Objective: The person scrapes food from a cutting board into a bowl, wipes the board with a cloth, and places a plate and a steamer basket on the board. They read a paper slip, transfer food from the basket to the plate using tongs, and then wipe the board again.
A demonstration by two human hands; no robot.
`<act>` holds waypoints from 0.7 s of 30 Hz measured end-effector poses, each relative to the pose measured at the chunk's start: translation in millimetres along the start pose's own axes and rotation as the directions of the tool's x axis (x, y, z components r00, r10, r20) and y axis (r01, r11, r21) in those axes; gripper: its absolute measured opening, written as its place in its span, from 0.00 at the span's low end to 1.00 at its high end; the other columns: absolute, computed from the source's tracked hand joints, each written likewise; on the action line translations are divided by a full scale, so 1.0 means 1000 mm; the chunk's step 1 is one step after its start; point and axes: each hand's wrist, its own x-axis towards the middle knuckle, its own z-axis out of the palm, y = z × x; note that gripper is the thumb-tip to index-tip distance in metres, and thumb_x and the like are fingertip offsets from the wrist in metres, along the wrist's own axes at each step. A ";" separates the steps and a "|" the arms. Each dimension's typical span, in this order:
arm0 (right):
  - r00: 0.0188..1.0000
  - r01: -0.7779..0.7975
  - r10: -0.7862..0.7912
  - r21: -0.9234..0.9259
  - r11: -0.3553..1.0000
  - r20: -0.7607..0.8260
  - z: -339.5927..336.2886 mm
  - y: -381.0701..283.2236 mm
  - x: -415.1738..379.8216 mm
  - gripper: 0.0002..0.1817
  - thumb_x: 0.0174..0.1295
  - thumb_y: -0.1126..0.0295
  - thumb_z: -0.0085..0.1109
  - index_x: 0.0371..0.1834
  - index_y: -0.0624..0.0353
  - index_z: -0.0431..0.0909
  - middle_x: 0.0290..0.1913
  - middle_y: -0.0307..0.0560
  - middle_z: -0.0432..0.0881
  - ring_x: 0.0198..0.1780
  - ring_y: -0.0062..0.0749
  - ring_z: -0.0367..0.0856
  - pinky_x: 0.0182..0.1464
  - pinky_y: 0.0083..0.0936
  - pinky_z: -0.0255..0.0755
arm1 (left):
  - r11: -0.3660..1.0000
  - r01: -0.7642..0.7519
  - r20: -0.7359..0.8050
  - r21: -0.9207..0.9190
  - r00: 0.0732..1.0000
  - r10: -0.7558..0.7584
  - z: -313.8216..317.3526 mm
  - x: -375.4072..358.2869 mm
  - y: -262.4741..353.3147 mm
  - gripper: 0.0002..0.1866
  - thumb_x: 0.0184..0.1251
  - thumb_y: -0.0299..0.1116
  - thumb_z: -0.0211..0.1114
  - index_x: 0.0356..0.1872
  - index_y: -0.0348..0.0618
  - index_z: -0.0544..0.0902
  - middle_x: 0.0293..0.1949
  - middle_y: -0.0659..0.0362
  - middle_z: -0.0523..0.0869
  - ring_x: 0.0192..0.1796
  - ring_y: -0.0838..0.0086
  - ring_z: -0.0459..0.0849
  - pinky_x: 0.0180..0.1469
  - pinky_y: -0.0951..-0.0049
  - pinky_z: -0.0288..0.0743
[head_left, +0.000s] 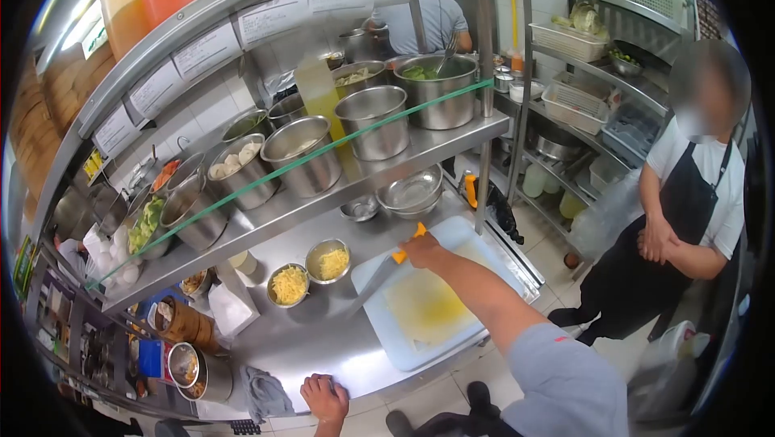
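Observation:
My right hand (421,251) is wrapped round the orange handle of a knife (371,282). The knife's wide blade slants down and left, over the left edge of a pale blue cutting board (387,350). A wet yellow stain (440,301) spreads across the board's middle. At the counter's front edge, my left hand (325,398) rests with fingers extended on the steel and holds nothing. Left of the board stand two small metal bowls of yellow shreds, a nearer bowl (289,285) and a farther bowl (328,262). A grey cloth (266,395) lies left of my left hand.
Several steel pots line the raised shelf (355,186) behind a glass strip. A metal bowl (410,192) sits beneath it. On the right, a person in a black apron (682,211) stands before a rack (565,65). Another person (424,25) is behind the shelf.

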 end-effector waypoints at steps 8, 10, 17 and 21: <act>0.982 -0.082 0.061 0.115 0.990 0.176 -0.015 0.046 -0.030 0.24 0.62 0.60 0.58 0.62 0.52 0.77 0.62 0.50 0.83 0.65 0.45 0.80 0.68 0.52 0.66 | 1.000 -0.014 -0.006 0.012 1.000 0.015 -0.005 0.009 0.004 0.12 0.59 0.34 0.60 0.42 0.41 0.76 0.45 0.48 0.77 0.50 0.49 0.74 0.55 0.50 0.64; 0.975 -0.162 0.148 0.073 0.984 0.166 -0.015 0.062 -0.044 0.25 0.61 0.63 0.56 0.64 0.52 0.75 0.59 0.51 0.85 0.63 0.43 0.81 0.67 0.50 0.65 | 0.999 -0.035 -0.005 0.025 0.999 0.035 -0.003 0.007 0.005 0.12 0.59 0.34 0.60 0.42 0.41 0.77 0.45 0.47 0.77 0.51 0.49 0.74 0.56 0.50 0.64; 0.988 -0.155 0.153 0.103 0.983 0.021 0.013 0.084 -0.067 0.26 0.61 0.65 0.55 0.66 0.49 0.75 0.54 0.51 0.87 0.59 0.44 0.84 0.64 0.50 0.66 | 0.999 -0.029 0.013 0.016 1.000 0.028 -0.001 0.004 0.004 0.14 0.59 0.34 0.60 0.44 0.39 0.77 0.45 0.47 0.77 0.52 0.48 0.74 0.57 0.49 0.63; 0.906 0.111 0.220 0.703 0.702 -0.362 0.024 0.039 -0.133 0.18 0.61 0.61 0.60 0.51 0.58 0.79 0.43 0.54 0.86 0.46 0.51 0.86 0.53 0.43 0.76 | 1.000 -0.014 0.007 -0.009 1.000 0.014 -0.001 0.005 0.003 0.14 0.58 0.33 0.60 0.44 0.40 0.77 0.45 0.47 0.77 0.51 0.48 0.74 0.56 0.49 0.64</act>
